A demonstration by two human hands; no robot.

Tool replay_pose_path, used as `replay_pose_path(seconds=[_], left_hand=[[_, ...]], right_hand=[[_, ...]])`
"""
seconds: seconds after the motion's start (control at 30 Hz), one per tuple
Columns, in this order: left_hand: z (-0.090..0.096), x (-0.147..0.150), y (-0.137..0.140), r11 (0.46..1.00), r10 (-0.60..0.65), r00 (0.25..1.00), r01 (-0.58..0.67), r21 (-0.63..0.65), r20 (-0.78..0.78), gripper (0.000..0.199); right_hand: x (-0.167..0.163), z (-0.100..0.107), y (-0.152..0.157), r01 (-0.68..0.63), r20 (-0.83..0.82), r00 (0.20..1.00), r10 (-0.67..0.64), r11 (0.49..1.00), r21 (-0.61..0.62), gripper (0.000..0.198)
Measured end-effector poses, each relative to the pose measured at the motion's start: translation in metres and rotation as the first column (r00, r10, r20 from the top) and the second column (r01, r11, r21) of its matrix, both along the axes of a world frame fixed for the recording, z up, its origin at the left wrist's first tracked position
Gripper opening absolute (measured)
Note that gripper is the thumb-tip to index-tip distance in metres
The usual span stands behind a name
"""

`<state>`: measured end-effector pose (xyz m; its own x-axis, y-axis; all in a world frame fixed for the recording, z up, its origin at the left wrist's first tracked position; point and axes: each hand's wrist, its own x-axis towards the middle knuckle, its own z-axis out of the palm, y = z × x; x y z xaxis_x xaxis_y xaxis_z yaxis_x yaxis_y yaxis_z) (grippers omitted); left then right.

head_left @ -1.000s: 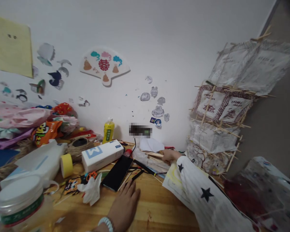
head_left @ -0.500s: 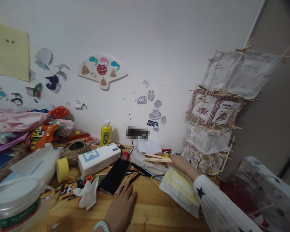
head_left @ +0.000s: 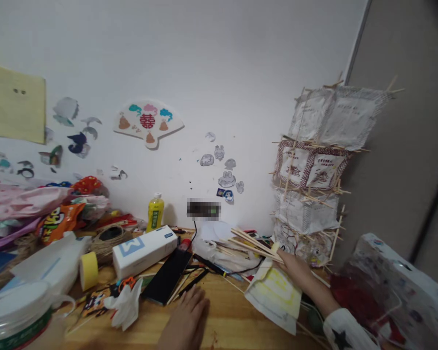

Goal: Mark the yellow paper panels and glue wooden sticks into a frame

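Head view. Sticks, thin, one bundle: over the tabletop, toward its back edge, right of centre; grasped near one end by the right hand, fingers closed. Left hand: palm down, near the front edge, fingers outstretched, released; phone just beyond. Risks: loose grip could shed sticks; a rightward swing could knock the paper tower.

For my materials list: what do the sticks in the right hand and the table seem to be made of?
Held sticks: probably wood or bamboo, matt-looking, judging by their pale tan colour and thin, straight form.
Table: wood or a printed imitation, perhaps faintly glossy; it shows grain-like streaks.
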<state>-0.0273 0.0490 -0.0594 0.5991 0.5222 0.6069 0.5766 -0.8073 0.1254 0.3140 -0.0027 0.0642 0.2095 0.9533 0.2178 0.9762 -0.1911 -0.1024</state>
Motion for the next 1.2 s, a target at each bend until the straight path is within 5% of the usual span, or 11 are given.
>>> replay_pose_path(seconds=[0.13, 0.2, 0.27, 0.33, 0.4, 0.53, 0.77, 0.83, 0.97, 1.1, 1.2], left_hand=[[0.008, 0.019, -0.008, 0.956, -0.127, 0.984, 0.155, -0.25, 0.126, 0.038], [0.017, 0.039, -0.011, 0.851, -0.115, 0.94, 0.261, -0.457, 0.322, 0.042], [0.032, 0.066, -0.012, 0.674, -0.005, 0.785, 0.46, -0.578, 0.619, 0.051], [0.049, 0.093, -0.011, 0.503, 0.231, 0.481, 0.685, -0.527, 0.846, 0.057], [0.065, 0.115, -0.007, 0.492, 0.299, 0.404, 0.711, -0.503, 0.864, 0.052], [0.085, 0.127, -0.002, 0.474, 0.385, 0.29, 0.753, -0.457, 0.876, 0.041], [0.122, 0.063, 0.013, 0.457, 0.35, 0.134, 0.84, -0.294, 0.927, 0.034], [0.125, 0.042, 0.015, 0.431, 0.358, 0.151, 0.849, -0.307, 0.921, 0.034], [0.105, 0.017, 0.005, 0.292, 0.385, 0.315, 0.85, -0.438, 0.868, 0.033], [0.079, 0.017, -0.011, 0.116, 0.337, 0.532, 0.796, -0.595, 0.777, 0.048], [0.07, 0.025, -0.021, 0.047, 0.23, 0.622, 0.761, -0.647, 0.749, 0.053]], right_hand=[[-0.007, -0.016, 0.003, -0.104, -0.153, 0.981, 0.12, 0.989, 0.109, 0.022], [-0.025, -0.025, 0.007, -0.16, -0.217, 0.957, 0.191, 0.975, 0.155, 0.026], [-0.051, -0.032, 0.01, -0.208, -0.323, 0.905, 0.276, 0.951, 0.228, 0.028], [-0.079, -0.036, 0.011, -0.229, -0.404, 0.861, 0.308, 0.945, 0.234, 0.03], [-0.103, -0.039, 0.009, -0.219, -0.395, 0.883, 0.253, 0.967, 0.13, 0.03], [-0.125, -0.044, 0.007, -0.243, -0.393, 0.873, 0.289, 0.956, 0.163, 0.033], [-0.092, -0.064, 0.013, -0.241, -0.429, 0.828, 0.362, 0.92, 0.31, 0.016], [-0.074, -0.059, 0.013, -0.15, -0.422, 0.85, 0.314, 0.914, 0.377, 0.023], [-0.038, -0.028, 0.011, 0.106, -0.407, 0.903, 0.136, 0.849, 0.518, 0.028], [-0.053, 0.002, 0.007, 0.089, -0.335, 0.92, 0.202, 0.726, 0.682, 0.021], [-0.103, 0.009, 0.002, -0.169, -0.551, 0.641, 0.535, 0.798, 0.578, 0.024]])
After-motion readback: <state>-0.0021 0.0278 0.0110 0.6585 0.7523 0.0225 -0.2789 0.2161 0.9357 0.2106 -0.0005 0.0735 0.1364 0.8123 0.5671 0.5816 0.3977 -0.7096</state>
